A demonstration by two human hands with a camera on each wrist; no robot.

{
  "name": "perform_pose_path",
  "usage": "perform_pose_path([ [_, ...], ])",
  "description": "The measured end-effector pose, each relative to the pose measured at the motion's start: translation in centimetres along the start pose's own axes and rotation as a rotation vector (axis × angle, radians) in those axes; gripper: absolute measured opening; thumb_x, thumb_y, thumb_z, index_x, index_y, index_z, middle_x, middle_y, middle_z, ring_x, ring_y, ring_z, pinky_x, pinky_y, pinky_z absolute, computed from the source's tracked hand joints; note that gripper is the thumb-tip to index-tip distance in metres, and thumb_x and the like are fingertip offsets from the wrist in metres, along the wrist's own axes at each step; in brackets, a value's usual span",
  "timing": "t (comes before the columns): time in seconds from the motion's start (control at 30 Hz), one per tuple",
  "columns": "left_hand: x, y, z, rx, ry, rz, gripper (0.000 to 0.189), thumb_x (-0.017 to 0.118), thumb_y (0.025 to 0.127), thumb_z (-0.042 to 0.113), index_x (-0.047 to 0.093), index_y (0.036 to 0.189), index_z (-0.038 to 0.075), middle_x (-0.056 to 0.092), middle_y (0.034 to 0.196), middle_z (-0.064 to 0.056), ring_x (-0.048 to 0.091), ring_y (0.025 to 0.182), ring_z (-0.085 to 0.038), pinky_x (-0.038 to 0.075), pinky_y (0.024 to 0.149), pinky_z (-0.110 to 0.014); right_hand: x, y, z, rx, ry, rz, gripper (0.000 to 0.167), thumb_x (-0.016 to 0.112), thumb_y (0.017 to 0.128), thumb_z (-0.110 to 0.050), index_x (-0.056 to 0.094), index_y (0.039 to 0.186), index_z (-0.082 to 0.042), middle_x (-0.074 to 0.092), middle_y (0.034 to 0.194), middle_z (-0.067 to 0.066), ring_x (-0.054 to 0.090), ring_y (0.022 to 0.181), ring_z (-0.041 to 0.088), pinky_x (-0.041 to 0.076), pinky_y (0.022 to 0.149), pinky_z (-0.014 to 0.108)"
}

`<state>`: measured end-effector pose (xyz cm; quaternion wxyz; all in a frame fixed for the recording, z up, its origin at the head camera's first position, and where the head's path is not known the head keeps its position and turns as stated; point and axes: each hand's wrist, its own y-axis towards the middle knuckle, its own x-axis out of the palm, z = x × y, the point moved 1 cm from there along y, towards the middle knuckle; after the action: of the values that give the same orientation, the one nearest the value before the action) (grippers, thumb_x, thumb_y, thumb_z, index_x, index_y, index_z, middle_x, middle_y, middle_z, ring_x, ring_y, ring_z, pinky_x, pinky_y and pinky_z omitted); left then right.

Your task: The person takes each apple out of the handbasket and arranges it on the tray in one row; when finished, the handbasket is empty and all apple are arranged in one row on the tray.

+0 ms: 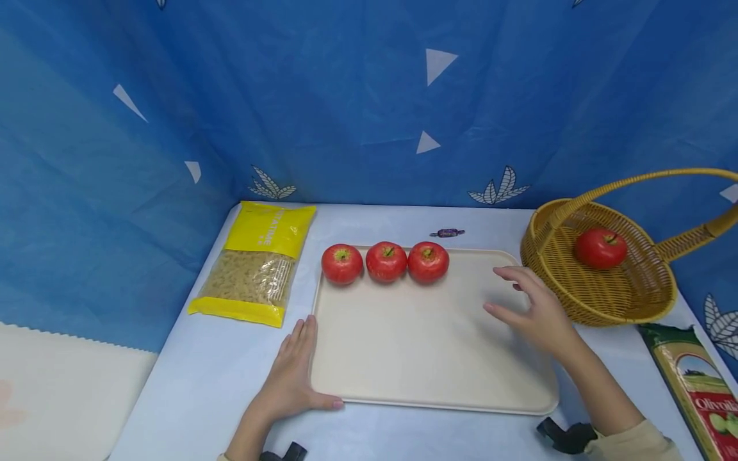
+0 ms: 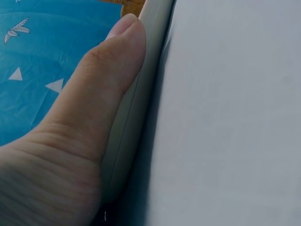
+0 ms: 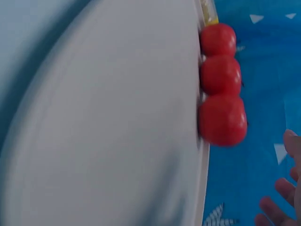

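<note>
- Cream tray (image 1: 426,358) lay at table (image 1: 196,378) centre; three red tomatoes (image 1: 385,262) sat touching in a row along its 12 o'clock edge.
- Wicker basket (image 1: 628,301) stood at the tray's 2 o'clock, just beside it, with one tomato (image 1: 600,248) inside.
- Left hand (image 1: 291,378) lay flat at the tray's 8 o'clock corner, fingers straight, thumb pressed to the rim, gripping nothing.
- Right hand (image 1: 533,310) hovered over the 3 o'clock edge, fingers spread, holding nothing.
- Pasta bag (image 1: 256,262) lay at 10 o'clock.
</note>
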<state>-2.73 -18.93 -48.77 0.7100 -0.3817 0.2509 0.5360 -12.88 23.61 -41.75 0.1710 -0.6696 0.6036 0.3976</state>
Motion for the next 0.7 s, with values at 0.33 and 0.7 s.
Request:
perform_pose_path([
  [0.33,0.1,0.0,-0.1,0.012,-0.013,0.008,0.162,0.083,0.043,0.079,-0.004,0.16,0.01,-0.002,0.169,-0.01,-0.006,0.156,-0.03,0.002,0.126,-0.053,-6.5,-1.2,3.7,0.126,-0.153,0.101,0.058,0.08,0.084,-0.024,0.056,0.135,-0.008,0.053,0.136,0.022,0.045,0.126,0.042,0.042,0.113,0.049],
  [0.7,0.2,0.2,-0.4,0.0,0.003,0.0,0.163,0.083,0.041,0.08,-0.006,0.16,0.013,-0.003,0.169,-0.007,-0.006,0.156,-0.026,0.001,0.126,-0.051,-9.7,1.5,10.2,0.336,-0.218,0.143,0.074,0.068,0.093,-0.032,0.036,0.149,0.004,0.027,0.151,0.035,0.025,0.138,0.056,0.03,0.101,0.077],
])
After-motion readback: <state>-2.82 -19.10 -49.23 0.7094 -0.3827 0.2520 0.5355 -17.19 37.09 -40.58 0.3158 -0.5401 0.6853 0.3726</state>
